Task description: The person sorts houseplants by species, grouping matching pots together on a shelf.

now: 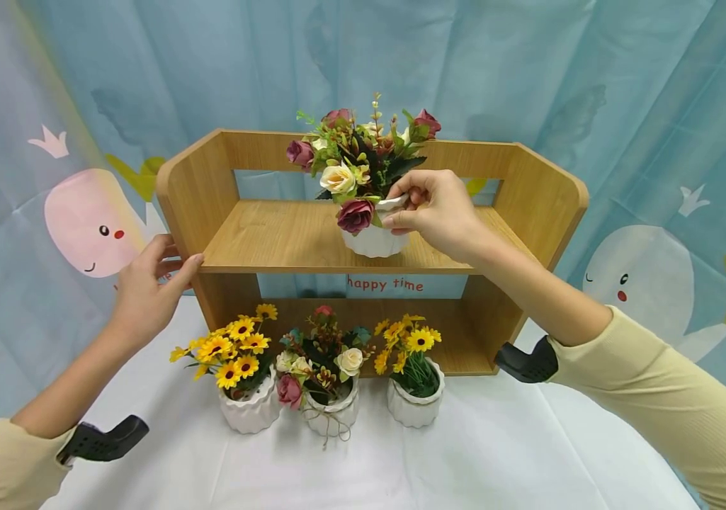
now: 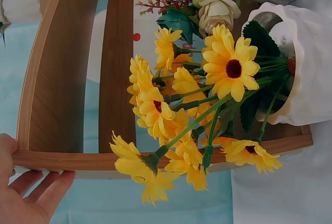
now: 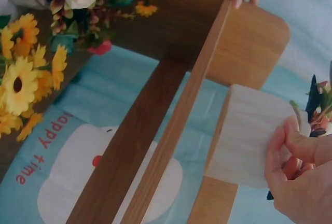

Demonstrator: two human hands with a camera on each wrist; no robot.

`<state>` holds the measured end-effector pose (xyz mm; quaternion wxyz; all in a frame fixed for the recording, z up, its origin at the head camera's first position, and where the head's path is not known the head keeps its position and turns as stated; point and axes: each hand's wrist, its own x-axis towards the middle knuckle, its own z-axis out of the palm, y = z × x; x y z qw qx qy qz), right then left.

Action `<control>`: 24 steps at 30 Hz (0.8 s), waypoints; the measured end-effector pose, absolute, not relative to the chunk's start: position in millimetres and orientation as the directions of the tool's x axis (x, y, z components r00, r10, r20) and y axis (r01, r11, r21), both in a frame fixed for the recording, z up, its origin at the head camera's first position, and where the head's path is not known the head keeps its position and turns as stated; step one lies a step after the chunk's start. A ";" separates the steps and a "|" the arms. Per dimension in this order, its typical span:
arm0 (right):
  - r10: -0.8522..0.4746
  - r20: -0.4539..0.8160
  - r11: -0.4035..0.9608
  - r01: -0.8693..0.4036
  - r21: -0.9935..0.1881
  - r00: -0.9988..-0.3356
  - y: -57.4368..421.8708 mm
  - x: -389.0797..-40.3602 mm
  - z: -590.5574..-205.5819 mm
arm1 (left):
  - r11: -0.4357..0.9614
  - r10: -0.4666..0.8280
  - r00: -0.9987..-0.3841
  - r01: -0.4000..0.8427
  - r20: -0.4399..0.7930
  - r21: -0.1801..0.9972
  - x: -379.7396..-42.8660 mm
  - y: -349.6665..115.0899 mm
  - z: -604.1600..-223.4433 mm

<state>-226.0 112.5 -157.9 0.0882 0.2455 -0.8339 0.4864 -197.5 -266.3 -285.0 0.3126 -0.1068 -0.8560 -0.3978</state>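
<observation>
A two-tier wooden shelf (image 1: 267, 230) stands at the middle of the head view. My right hand (image 1: 442, 212) pinches the rim of a white flowerpot (image 1: 372, 242) with mauve and cream artificial roses (image 1: 338, 178). That pot is upright at the upper board's front; whether its base touches the board, I cannot tell. At the left, my left hand (image 1: 151, 283) grips the front edge of the shelf's side panel (image 1: 187, 205), thumb in front. In the left wrist view, the fingertips (image 2: 56, 189) show against the wood.
Before the lower tier, on a white tablecloth (image 1: 413, 467), stand a left sunflower pot (image 1: 249, 411), a mixed-rose pot tied with twine (image 1: 333, 414) and a right sunflower pot (image 1: 415, 407). A blue printed curtain (image 1: 496, 64) hangs behind the shelf.
</observation>
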 end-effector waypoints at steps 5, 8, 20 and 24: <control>-0.319 0.386 0.387 -0.490 -0.781 -0.866 99.1 -230.5 -158.7 | 0.678 -0.074 -0.782 0.416 0.618 0.607 -197.6 -266.0 -284.9; -0.324 0.390 0.383 -0.496 -0.779 -0.862 90.6 -233.2 -158.7 | 0.685 -0.076 -0.786 0.406 0.614 0.604 -197.6 -266.4 -284.9; -0.340 0.384 0.351 -0.495 -0.795 -0.858 58.9 -247.2 -163.1 | 0.670 -0.074 -0.776 0.427 0.627 0.607 -198.1 -266.9 -285.9; -0.341 0.370 0.357 -0.483 -0.799 -0.864 49.8 -250.2 -164.1 | 0.677 -0.075 -0.779 0.418 0.623 0.606 -197.3 -267.4 -285.8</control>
